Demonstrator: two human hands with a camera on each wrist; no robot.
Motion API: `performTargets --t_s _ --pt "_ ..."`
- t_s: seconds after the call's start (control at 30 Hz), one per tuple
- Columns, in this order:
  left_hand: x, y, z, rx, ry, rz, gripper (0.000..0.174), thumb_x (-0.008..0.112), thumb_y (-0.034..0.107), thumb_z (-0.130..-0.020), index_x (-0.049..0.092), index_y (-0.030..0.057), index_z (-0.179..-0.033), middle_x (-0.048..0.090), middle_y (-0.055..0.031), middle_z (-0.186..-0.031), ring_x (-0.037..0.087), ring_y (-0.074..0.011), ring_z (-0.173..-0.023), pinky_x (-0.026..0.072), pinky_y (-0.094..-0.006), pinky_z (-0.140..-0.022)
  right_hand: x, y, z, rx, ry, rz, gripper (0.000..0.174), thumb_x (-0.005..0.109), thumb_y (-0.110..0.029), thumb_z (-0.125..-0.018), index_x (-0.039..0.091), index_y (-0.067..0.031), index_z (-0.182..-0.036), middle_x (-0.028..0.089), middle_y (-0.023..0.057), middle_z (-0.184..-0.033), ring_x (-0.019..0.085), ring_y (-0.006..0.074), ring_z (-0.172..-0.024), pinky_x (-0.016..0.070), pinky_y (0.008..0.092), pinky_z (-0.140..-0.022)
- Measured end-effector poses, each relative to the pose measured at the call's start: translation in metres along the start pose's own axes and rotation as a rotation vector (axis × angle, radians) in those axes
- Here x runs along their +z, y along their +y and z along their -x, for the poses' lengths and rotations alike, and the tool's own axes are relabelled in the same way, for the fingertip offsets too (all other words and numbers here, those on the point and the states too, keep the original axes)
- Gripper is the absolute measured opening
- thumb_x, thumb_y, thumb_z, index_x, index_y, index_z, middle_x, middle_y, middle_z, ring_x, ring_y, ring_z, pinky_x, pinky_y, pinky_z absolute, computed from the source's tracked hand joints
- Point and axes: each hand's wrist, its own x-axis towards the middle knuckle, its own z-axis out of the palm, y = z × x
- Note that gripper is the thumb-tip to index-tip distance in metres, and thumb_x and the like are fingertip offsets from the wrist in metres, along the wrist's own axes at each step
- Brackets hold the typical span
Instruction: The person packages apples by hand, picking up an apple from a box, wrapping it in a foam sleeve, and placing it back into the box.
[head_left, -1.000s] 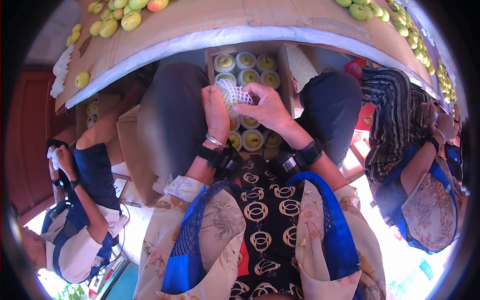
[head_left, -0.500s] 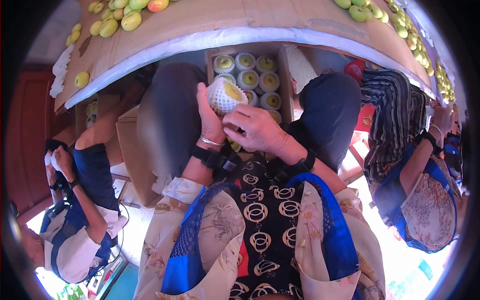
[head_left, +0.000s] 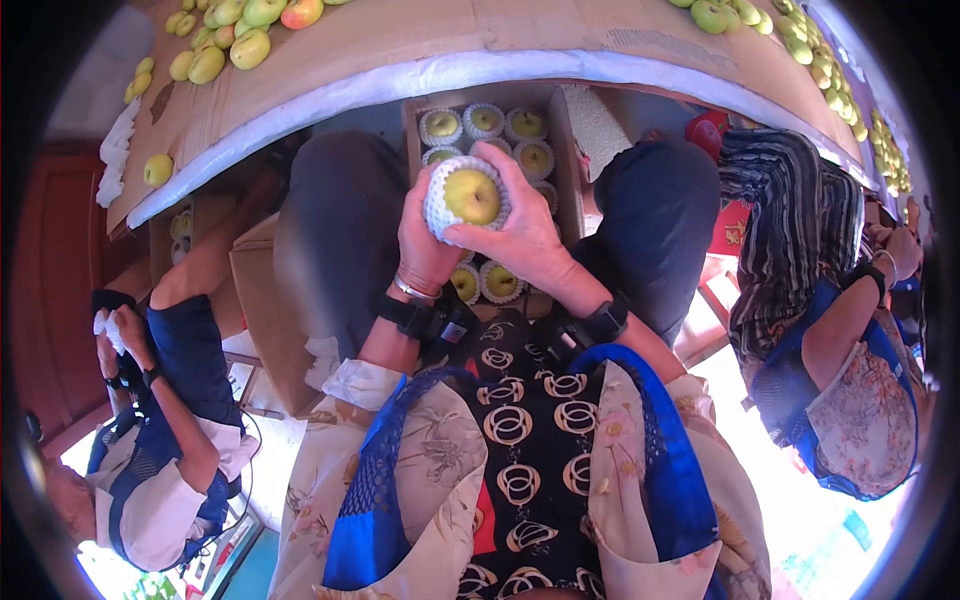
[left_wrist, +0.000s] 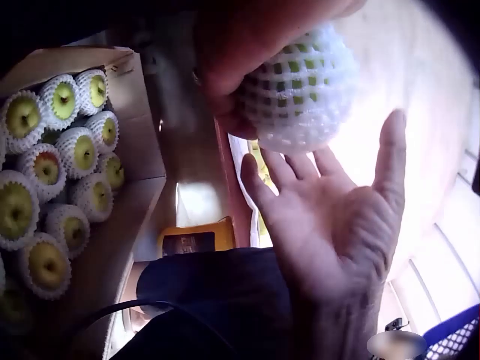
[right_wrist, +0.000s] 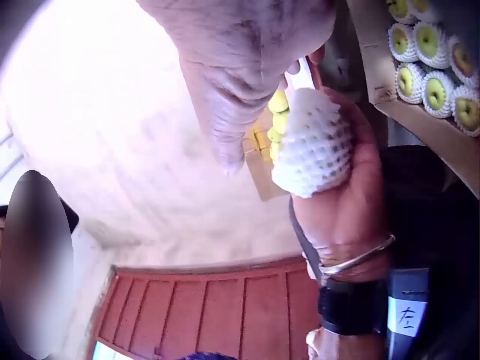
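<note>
Over the carton, my left hand [head_left: 425, 240] holds a yellow-green apple [head_left: 472, 197] in a white foam net [head_left: 437, 205]. The apple's stem end faces up towards the head camera, bare within the net's rim. Across from it is my right hand [head_left: 527, 225], its thumb and fingers spread around the fruit's near side. In the left wrist view the right hand [left_wrist: 330, 217] shows an open palm with straight fingers close to the netted apple [left_wrist: 300, 82]. The right wrist view shows the left hand [right_wrist: 352, 199] cupping the net from below.
Netted apples [head_left: 500, 282] stand in rows inside the cardboard carton [head_left: 567, 150] between my knees. Beyond it runs a cardboard-covered table [head_left: 430, 45] with loose apples [head_left: 250, 48]. One person [head_left: 160, 440] sits at the left, another [head_left: 850, 400] at the right.
The netted apple has turned from tilted to stem-end up. My right hand has moved from in front of the net to the fruit's right side, its fingers spreading apart.
</note>
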Motion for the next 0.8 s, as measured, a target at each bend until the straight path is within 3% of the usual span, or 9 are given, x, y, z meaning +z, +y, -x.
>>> performTargets --t_s 0.03,0.13,0.53,0.67,0.73,0.8 --pt "-0.002 -0.001 0.000 -0.011 -0.029 0.022 0.042 0.032 0.034 -0.092 0.049 0.0019 -0.115 0.055 -0.0115 -0.113 0.054 -0.0237 -0.105 0.0405 -0.0377 -0.093 0.000 -0.007 0.001 0.043 -0.009 -0.027 0.088 0.076 -0.035 -0.059 0.033 0.0002 -0.127 0.046 0.0202 -0.120 0.046 0.0320 -0.111 0.0352 0.0369 -0.097" --pt "0.000 -0.002 0.001 -0.015 -0.029 0.065 0.042 0.030 0.032 -0.092 0.049 0.0021 -0.115 0.055 -0.0116 -0.113 0.053 -0.0241 -0.105 0.0406 -0.0375 -0.094 0.007 0.004 0.003 -0.061 0.046 0.216 0.089 0.076 -0.032 -0.059 0.031 -0.0002 -0.129 0.045 0.0181 -0.120 0.046 0.0270 -0.112 0.0356 0.0355 -0.096" --pt "-0.001 0.000 0.000 -0.040 -0.029 0.109 0.043 0.030 0.032 -0.091 0.050 0.0020 -0.113 0.055 -0.0121 -0.113 0.054 -0.0242 -0.105 0.0418 -0.0375 -0.092 0.009 0.014 0.001 -0.139 0.021 0.328 0.095 0.076 -0.040 -0.055 0.031 -0.0008 -0.129 0.036 0.0229 -0.126 0.032 0.0383 -0.119 0.0247 0.0436 -0.101" --pt "0.004 0.005 0.003 -0.071 -0.067 0.099 0.040 0.031 0.031 -0.090 0.050 0.0031 -0.113 0.056 -0.0113 -0.111 0.055 -0.0232 -0.103 0.0427 -0.0367 -0.091 0.000 -0.002 0.000 -0.168 0.066 0.053 0.094 0.076 -0.040 -0.054 0.032 -0.0007 -0.128 0.038 0.0205 -0.126 0.036 0.0361 -0.117 0.0267 0.0422 -0.100" --pt "-0.003 0.001 0.002 -0.029 -0.035 0.046 0.039 0.031 0.029 -0.091 0.049 0.0037 -0.114 0.057 -0.0104 -0.109 0.055 -0.0225 -0.101 0.0431 -0.0361 -0.090 -0.009 -0.006 -0.003 -0.199 0.056 0.017 0.092 0.076 -0.041 -0.054 0.034 -0.0012 -0.127 0.040 0.0194 -0.125 0.039 0.0347 -0.116 0.0281 0.0417 -0.099" --pt "-0.004 -0.001 0.001 -0.012 -0.024 0.000 0.037 0.032 0.029 -0.091 0.048 0.0045 -0.115 0.057 -0.0096 -0.107 0.056 -0.0218 -0.100 0.0433 -0.0355 -0.089 -0.003 0.007 0.000 -0.298 0.049 0.174 0.080 0.073 -0.040 -0.060 0.039 -0.0038 -0.123 0.043 0.0191 -0.122 0.041 0.0338 -0.114 0.0300 0.0422 -0.097"
